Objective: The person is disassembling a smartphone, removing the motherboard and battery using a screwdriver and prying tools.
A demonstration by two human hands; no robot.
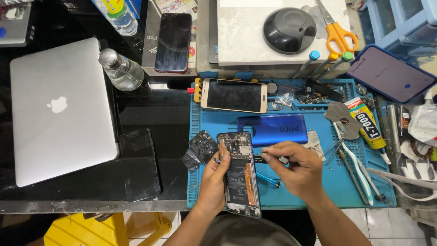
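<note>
A person's left hand (214, 180) grips an opened phone (238, 173), back cover off, circuit board showing, above the blue work mat (200, 123). The right hand (296, 168), at the phone's three o'clock, pinches a small dark part (260, 159) beside its edge. A blue back cover (273, 129) lies at one o'clock.

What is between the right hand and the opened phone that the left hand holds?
Nothing visible. The right hand holds a small dark tool just right of the opened phone, which the left hand grips. The blue back cover lies behind them, out of the way.
</note>
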